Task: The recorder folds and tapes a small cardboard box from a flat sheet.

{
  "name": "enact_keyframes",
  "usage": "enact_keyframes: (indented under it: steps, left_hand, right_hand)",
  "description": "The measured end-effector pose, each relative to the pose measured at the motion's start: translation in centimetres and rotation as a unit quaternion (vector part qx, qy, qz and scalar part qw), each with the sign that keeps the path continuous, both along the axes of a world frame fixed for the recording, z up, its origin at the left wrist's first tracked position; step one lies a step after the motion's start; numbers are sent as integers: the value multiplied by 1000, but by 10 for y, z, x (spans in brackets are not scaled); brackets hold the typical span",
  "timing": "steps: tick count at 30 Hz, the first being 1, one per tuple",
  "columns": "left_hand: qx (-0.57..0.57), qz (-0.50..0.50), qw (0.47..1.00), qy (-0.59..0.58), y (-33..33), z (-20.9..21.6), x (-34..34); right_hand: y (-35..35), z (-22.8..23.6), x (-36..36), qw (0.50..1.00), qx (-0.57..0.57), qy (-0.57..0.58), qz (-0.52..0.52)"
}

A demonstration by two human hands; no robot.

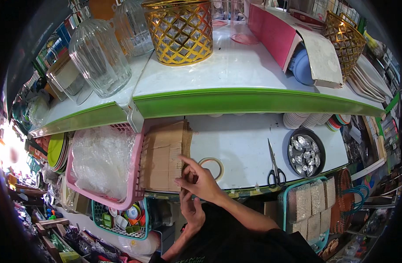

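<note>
My right hand (204, 182) is at the right edge of the cardboard (162, 151), index finger stretched out over it and thumb lower down, a narrow gap between their tips and the other fingers curled in; my left hand (193, 213) is just below, palm side up, its fingers bent towards the right thumb; whether anything thin is pinched between the two I cannot tell, and whether the index finger presses the cardboard or only hangs over it I cannot tell either.

The cardboard lies flat at the left of the table (240, 136), right beside the pink basket (136, 175), which is heaped with clear plastic (104, 162); it shows as layered pieces with straight sides, so I take the shaping of it as done; I see nothing wrapped or fastened to it.

The tape (221, 168) lies on its side just right of my right hand, with no strip that I can see drawn from it; the scissors (274, 164) lie further right, out of my grip, blades pointing away from me; the silver pieces (304, 142) sit loose in the black bowl (305, 132); I judge the work to be early or between two pieces, with most of the handling left.
</note>
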State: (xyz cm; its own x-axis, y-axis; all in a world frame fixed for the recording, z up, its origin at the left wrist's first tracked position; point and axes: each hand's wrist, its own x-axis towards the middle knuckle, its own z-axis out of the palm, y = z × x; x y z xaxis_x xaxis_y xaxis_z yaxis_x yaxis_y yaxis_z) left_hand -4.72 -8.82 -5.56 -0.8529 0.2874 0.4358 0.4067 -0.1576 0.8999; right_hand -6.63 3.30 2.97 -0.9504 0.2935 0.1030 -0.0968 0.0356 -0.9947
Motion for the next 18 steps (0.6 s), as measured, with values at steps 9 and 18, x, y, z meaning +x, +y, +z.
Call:
enact_keyframes:
  steps: [9, 18]
  left_hand:
    - [-25, -4, 999, 19, 5, 4, -2]
    - [-22, 1, 999, -46, 10, -2, 4]
  right_hand:
    - [-9, 2, 3, 997, 43, 47, -34]
    - [10, 1, 4, 991, 105, -62, -50]
